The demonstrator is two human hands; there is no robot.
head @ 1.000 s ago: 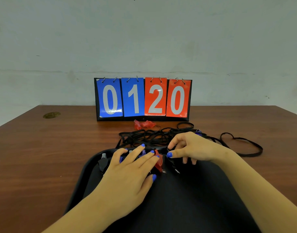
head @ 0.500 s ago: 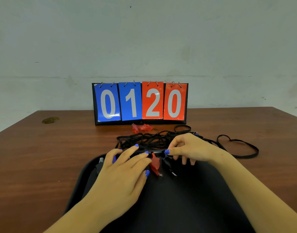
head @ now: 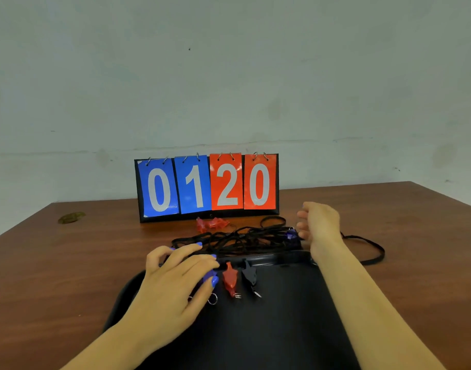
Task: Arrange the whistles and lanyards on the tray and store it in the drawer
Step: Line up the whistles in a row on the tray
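A black tray point(head: 277, 329) lies on the table in front of me. At its far edge a red whistle point(head: 230, 280) and a black whistle point(head: 249, 275) lie side by side. My left hand point(head: 175, 279) rests flat on the tray's far left, covering a blue whistle point(head: 210, 276). Beyond the tray sits a tangle of black lanyards point(head: 242, 240), with a blue whistle point(head: 291, 233) at its right end and red whistles point(head: 211, 224) behind it. My right hand point(head: 318, 222) hovers open above the tangle's right end, holding nothing.
A flip scoreboard point(head: 206, 186) reading 0120 stands at the back of the brown table point(head: 55, 263). One lanyard loop point(head: 370, 249) trails off to the right. A small round brass thing point(head: 71, 217) lies at the far left.
My right hand has lifted off the tray's far edge and moved back and to the right, over the lanyards. The left hand has stayed on the whistles.
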